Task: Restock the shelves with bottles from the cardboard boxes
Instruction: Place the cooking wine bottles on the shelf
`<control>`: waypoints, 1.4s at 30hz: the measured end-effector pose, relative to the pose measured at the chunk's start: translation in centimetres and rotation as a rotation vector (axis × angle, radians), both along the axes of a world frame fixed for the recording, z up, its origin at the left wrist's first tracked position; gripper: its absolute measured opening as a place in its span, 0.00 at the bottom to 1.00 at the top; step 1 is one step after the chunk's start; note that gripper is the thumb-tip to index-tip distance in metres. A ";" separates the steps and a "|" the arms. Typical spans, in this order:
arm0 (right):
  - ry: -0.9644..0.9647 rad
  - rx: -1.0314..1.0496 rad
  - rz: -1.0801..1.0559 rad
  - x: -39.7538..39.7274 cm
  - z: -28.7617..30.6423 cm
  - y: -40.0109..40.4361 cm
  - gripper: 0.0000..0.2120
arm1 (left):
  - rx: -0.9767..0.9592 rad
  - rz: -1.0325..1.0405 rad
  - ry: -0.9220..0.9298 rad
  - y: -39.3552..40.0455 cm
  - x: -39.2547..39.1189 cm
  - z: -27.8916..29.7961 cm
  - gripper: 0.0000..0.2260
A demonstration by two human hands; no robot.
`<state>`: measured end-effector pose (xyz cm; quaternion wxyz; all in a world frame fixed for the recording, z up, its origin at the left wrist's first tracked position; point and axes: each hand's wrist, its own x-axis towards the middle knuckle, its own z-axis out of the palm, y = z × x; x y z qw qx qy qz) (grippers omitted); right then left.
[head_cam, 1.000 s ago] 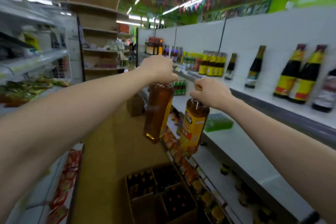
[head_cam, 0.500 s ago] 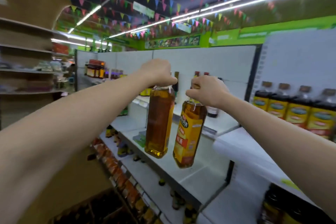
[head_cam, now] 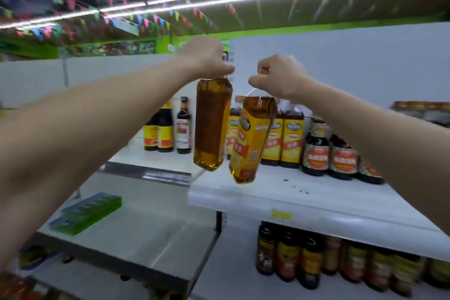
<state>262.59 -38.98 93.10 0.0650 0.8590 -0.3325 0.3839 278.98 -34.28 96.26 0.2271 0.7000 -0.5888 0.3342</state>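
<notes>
My left hand [head_cam: 203, 57] grips the neck of an amber oil bottle [head_cam: 211, 124] that hangs upright, its plain back toward me. My right hand [head_cam: 277, 78] grips the top of a second oil bottle with a yellow label [head_cam: 250, 141], tilted with its base to the left. Both bottles hang in the air just above the front left part of the white upper shelf [head_cam: 292, 192]. Behind them on that shelf stands a row of matching yellow-label bottles [head_cam: 291, 139]. The cardboard boxes are out of view.
Dark sauce bottles [head_cam: 327, 153] stand right of the yellow row, and three dark bottles [head_cam: 168, 126] stand on the neighbouring shelf to the left. A green tray [head_cam: 85, 213] lies on the lower left shelf. More bottles [head_cam: 311, 258] fill the shelf below.
My view has swung right and up from the aisle to face the shelf. Both hands carried their bottles along, now over the front of the upper shelf; the box on the floor left view.
</notes>
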 end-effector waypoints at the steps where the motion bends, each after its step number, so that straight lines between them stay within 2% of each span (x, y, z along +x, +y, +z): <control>1: -0.001 -0.002 -0.028 -0.8 0.0 -0.8 0.11 | -0.028 -0.010 0.004 -1.0 -0.6 0.0 0.20; 4: 0.030 0.008 -0.086 -2.6 -0.4 -3.4 0.12 | -0.040 -0.032 0.009 -4.0 -2.2 -0.4 0.22; 8: 0.045 0.045 -0.127 -4.6 -1.0 -6.2 0.16 | 0.053 -0.057 -0.012 -7.8 -4.5 -0.9 0.21; 15: 0.065 0.115 -0.149 -6.1 -2.1 -10.2 0.12 | 0.171 -0.075 -0.001 -12.4 -5.7 -2.3 0.20; 21: 0.157 0.167 -0.218 -5.8 -2.5 -12.7 0.14 | 0.247 -0.105 0.032 -14.8 -5.5 -4.1 0.20; 24: 0.164 0.183 -0.232 -5.6 -2.9 -13.7 0.14 | 0.276 -0.116 0.078 -15.6 -5.0 -4.6 0.16; 28: 0.169 0.193 -0.216 -5.5 -2.9 -14.2 0.23 | 0.372 -0.135 0.216 -15.4 -4.6 -4.5 0.14; 31: 0.234 0.158 -0.222 -5.6 -2.5 -14.1 0.22 | 0.406 -0.187 0.347 -15.2 -4.7 -4.2 0.14; 34: 0.265 0.143 -0.213 -5.7 -2.3 -13.6 0.22 | 0.441 -0.230 0.392 -14.7 -4.8 -3.8 0.16; 37: 0.205 0.160 -0.189 -5.6 -2.8 -13.5 0.24 | 0.427 -0.299 0.454 -14.1 -4.2 -3.9 0.16; 40: 0.004 0.218 -0.088 -5.8 -3.9 -13.8 0.23 | 0.389 -0.459 0.606 -13.4 -3.3 -4.7 0.14; 42: -0.120 0.242 -0.079 -6.0 -4.6 -13.9 0.24 | 0.330 -0.528 0.660 -13.1 -2.8 -5.5 0.18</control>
